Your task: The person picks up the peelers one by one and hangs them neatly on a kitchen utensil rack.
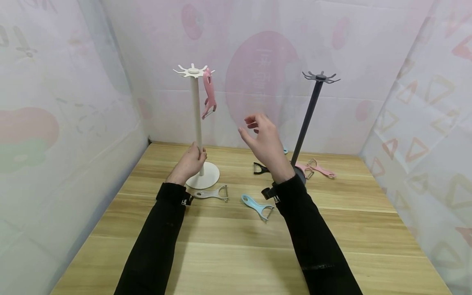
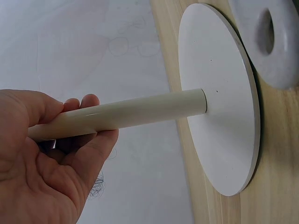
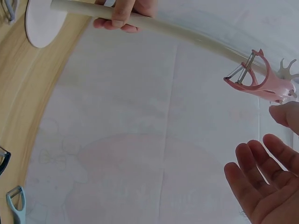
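Note:
My left hand [image 1: 191,163] grips the pole of a white hook stand [image 1: 195,106] low down, just above its round base [image 2: 219,140]. In the left wrist view, the thumb and fingers wrap around that pole [image 2: 149,109]. From one of the stand's top hooks hangs a pink peeler [image 1: 209,92], blade end down. My right hand [image 1: 266,143] is in the air to the right of this peeler, fingers loosely bent and apart, holding nothing. The right wrist view shows the hand [image 3: 266,182] below the hanging pink peeler [image 3: 261,84] with a gap between them.
A dark hook stand [image 1: 307,119] leans in view at the right. A grey peeler [image 1: 210,194] and a light blue peeler [image 1: 256,206] lie in front. Around the dark stand's base are a black peeler [image 1: 260,168] and pink peelers [image 1: 322,169]. A printed curtain backs the table [image 1: 221,254].

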Available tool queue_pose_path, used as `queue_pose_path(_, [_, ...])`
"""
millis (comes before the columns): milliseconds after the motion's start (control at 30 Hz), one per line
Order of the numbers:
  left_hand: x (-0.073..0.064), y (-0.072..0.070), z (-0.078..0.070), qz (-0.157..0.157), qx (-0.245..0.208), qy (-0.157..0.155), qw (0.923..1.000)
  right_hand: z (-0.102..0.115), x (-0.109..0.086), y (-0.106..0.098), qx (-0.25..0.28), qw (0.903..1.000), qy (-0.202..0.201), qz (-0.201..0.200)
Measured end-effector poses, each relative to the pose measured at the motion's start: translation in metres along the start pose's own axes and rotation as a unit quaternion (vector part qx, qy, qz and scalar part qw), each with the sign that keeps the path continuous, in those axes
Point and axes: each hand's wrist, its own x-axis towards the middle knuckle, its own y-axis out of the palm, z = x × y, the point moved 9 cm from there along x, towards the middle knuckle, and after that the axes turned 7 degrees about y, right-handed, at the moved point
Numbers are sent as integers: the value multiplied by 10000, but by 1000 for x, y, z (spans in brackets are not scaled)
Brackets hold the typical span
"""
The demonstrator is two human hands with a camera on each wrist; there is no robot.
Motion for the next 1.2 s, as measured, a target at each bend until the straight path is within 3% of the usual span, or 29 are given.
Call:
queue_pose_path(400, [0,0,1,-26,83,105,9999,-41,-23,12,-336,9982,300,402])
queue_pose_path(733, [0,0,2,-32,41,115,9999,-71,-38,27,-480,9911,665,1052])
queue_pose_path(1200, [1,1,3,39,-33,103,9999,-100,-57,56,-777,9629,930,2412])
